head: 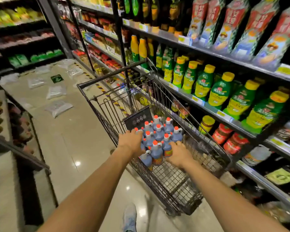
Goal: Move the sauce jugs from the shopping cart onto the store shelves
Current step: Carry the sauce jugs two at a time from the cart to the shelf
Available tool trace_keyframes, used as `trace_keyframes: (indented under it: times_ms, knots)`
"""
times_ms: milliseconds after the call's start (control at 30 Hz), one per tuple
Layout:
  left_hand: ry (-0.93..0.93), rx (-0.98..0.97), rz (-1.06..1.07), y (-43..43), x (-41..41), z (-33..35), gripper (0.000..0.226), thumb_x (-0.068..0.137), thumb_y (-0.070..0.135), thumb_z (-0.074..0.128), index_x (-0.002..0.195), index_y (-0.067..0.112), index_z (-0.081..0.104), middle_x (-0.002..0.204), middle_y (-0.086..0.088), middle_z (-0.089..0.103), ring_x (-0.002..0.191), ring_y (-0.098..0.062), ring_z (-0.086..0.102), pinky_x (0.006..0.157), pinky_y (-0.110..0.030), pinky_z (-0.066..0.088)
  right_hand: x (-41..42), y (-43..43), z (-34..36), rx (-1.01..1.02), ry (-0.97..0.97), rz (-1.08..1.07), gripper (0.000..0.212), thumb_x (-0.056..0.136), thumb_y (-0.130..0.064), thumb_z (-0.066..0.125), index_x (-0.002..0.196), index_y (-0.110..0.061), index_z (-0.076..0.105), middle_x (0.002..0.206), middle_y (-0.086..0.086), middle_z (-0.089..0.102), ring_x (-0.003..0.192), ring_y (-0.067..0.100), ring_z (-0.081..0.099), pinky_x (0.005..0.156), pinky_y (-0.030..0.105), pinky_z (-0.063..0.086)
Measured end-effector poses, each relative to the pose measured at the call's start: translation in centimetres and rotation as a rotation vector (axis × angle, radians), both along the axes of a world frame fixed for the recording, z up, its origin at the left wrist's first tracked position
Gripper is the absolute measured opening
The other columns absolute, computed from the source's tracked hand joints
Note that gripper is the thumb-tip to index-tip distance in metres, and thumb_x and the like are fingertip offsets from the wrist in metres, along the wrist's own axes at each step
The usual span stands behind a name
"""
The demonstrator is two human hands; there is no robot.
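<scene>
Arms outstretched, left hand (131, 140) and right hand (178, 154) flank the sauce jugs (157, 135)

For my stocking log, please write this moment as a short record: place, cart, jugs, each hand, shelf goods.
place: store aisle, shelves on the right
cart: wire shopping cart, close beside the shelves
jugs: sauce jugs, red caps, clustered in the cart
left hand: on the cluster's left side, grip unclear
right hand: on the cluster's right side, grip unclear
shelf goods: green bottles with yellow caps
</scene>
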State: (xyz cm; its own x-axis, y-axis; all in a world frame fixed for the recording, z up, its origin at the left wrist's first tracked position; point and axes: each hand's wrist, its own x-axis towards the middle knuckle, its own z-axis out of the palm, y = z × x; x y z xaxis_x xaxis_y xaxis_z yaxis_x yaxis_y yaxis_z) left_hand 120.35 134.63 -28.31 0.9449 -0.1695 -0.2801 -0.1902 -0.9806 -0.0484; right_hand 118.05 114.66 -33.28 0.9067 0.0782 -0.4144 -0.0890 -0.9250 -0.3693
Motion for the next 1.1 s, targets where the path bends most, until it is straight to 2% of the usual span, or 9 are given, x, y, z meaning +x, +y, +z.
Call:
trace_keyframes:
  times_ms: [367,467,567,633,733,800,900,1000,1100]
  knots:
    - [0.149,-0.009,-0.349,-0.3,11.8,-10.4,0.081,0.083,0.049,0.063,0.146,0.014,0.027,0.144,-0.013,0.039,0.127,-0.035,0.047,0.095,-0.045,0.047,7.3,2.9,-6.5,-0.019,0.077,-0.197,0.079,0.089,-0.038,0.066,0.151,-0.014,0.024,0.153,0.013,0.027,0.137,0.037,0.032,0.104,0.050,0.042]
    - [0.196,0.014,-0.356,-1.0,13.1,-14.5,0.081,0.084,0.043,0.060,0.147,0.011,0.022,0.145,-0.017,0.038,0.122,-0.038,0.051,0.090,-0.044,0.048,9.4,2.9,-9.7,0.014,0.027,-0.163,0.065,0.092,-0.023,0.063,0.149,-0.013,0.031,0.152,0.013,0.033,0.137,0.037,0.035,0.105,0.045,0.040]
    - [0.277,0.060,-0.343,-1.4,13.6,-18.5,0.087,0.083,0.044,0.063,0.150,0.011,0.018,0.145,-0.017,0.043,0.127,-0.038,0.048,0.097,-0.043,0.043,11.4,3.7,-12.7,0.018,-0.009,-0.130,0.048,0.092,-0.018,0.059,0.137,-0.007,0.045,0.140,0.015,0.047,0.129,0.033,0.045,0.095,0.044,0.044]
    - [0.374,0.071,-0.311,-1.0,13.8,-21.0,0.074,0.088,0.040,0.060,0.146,0.009,0.027,0.137,-0.015,0.053,0.124,-0.036,0.053,0.097,-0.040,0.044,12.8,4.5,-14.5,-0.016,0.019,-0.115,0.035,0.093,-0.022,0.058,0.124,-0.009,0.052,0.128,0.013,0.055,0.120,0.032,0.053,0.088,0.042,0.047]
    - [0.481,0.092,-0.331,-0.6,14.1,-23.9,0.047,0.095,0.029,0.056,0.135,0.007,0.050,0.126,-0.013,0.060,0.120,-0.033,0.057,0.093,-0.037,0.048,13.6,5.2,-17.1,-0.006,0.069,-0.086,0.039,0.092,-0.021,0.060,0.130,-0.014,0.053,0.130,0.012,0.054,0.123,0.032,0.052,0.097,0.041,0.046]
    - [0.486,0.145,-0.374,-0.7,14.1,-25.0,0.041,0.099,0.025,0.050,0.136,0.008,0.050,0.137,-0.013,0.054,0.130,-0.032,0.048,0.105,-0.039,0.039,13.2,5.6,-18.4,-0.052,-0.057,-0.065,0.045,0.090,-0.019,0.062,0.133,-0.012,0.054,0.129,0.013,0.057,0.121,0.032,0.054,0.096,0.042,0.048]
    - [0.592,0.120,-0.357,-1.2,14.3,-25.8,0.039,0.095,0.020,0.058,0.132,0.007,0.054,0.135,-0.014,0.058,0.126,-0.030,0.053,0.101,-0.037,0.042,12.7,5.9,-20.5,-0.122,-0.323,-0.084,0.037,0.071,-0.006,0.079,0.107,-0.005,0.072,0.098,0.015,0.071,0.095,0.034,0.069,0.070,0.040,0.058]
    - [0.572,0.135,-0.365,-1.1,14.4,-25.8,0.042,0.091,0.021,0.063,0.129,0.006,0.054,0.131,-0.014,0.059,0.123,-0.030,0.056,0.097,-0.037,0.046,12.8,5.4,-21.8,-0.151,-0.194,-0.111,0.030,0.091,-0.024,0.063,0.119,-0.014,0.064,0.120,0.009,0.063,0.118,0.029,0.058,0.089,0.039,0.046]
    - [0.548,0.108,-0.361,-1.2,14.3,-26.3,0.044,0.091,0.022,0.063,0.130,0.007,0.052,0.132,-0.015,0.058,0.123,-0.031,0.055,0.097,-0.037,0.045,12.5,4.1,-22.8,-0.196,-0.128,-0.106,0.035,0.099,-0.044,0.048,0.122,-0.019,0.057,0.120,0.007,0.062,0.114,0.028,0.059,0.086,0.037,0.045]
